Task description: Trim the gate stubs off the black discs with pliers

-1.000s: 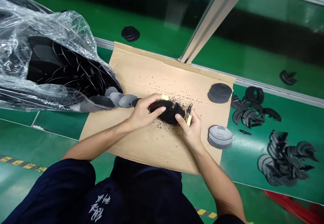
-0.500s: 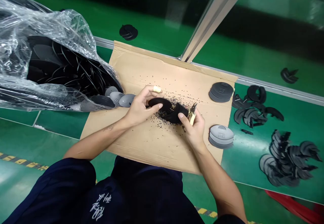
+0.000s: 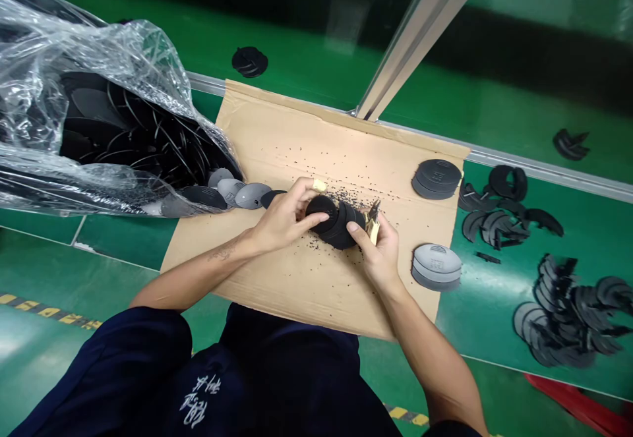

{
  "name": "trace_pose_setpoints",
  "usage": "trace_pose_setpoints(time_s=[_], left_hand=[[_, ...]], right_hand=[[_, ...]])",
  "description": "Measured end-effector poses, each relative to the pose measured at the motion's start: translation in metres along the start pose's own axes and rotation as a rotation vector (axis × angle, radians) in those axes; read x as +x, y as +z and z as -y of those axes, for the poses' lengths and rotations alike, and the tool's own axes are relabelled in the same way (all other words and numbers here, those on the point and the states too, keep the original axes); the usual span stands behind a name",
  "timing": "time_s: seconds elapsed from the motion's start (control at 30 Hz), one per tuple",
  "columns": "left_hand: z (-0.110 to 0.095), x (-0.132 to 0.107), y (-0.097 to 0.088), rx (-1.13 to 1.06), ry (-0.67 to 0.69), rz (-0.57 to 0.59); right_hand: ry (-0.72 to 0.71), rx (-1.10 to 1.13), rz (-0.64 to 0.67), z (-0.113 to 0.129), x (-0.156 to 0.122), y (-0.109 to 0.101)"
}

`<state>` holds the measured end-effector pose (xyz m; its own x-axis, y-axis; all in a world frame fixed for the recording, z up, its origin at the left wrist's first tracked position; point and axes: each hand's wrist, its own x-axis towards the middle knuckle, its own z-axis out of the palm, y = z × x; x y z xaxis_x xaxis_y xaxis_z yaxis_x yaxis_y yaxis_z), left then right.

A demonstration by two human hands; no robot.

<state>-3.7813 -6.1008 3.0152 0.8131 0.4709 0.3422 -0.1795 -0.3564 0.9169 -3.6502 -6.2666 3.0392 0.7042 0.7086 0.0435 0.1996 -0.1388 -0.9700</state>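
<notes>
My left hand (image 3: 284,218) is closed on a round black disc (image 3: 321,211), thumb on top, with a pale wrap on one fingertip. Black curved pieces (image 3: 342,234) overlap in my right hand (image 3: 382,252), pressed under its thumb and touching the disc. That same hand also keeps a pair of nippers (image 3: 374,216) with yellowish handles, jaws pointing up and away; whether the jaws are apart is too small to tell. Both hands are over a cardboard sheet (image 3: 277,285) strewn with black crumbs.
A clear plastic bag (image 3: 143,48) full of black discs lies at left, grey discs (image 3: 252,195) spilling out. A black oval stack (image 3: 436,178) and a grey oval stack (image 3: 436,265) stand at right. Beyond them lie heaps of curved pieces (image 3: 568,312). A metal post (image 3: 395,48) rises behind.
My left hand has moved right and slightly down, bringing its disc against the black pieces in my right hand. A dark disc by the grey ones now shows beside my left hand.
</notes>
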Motion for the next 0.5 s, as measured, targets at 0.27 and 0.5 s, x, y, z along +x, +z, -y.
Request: trace_pose_setpoints(time_s=[0.27,0.5], left_hand=[[-0.001,0.0026,0.0024,0.06,0.181,-0.018],[0.002,-0.0012,0.0098,0.169,0.179,-0.034]], right_hand=[[-0.004,0.016,0.048,0.0044,-0.0019,0.0017],[-0.026,-0.003,0.045,0.006,-0.0069,0.0054]])
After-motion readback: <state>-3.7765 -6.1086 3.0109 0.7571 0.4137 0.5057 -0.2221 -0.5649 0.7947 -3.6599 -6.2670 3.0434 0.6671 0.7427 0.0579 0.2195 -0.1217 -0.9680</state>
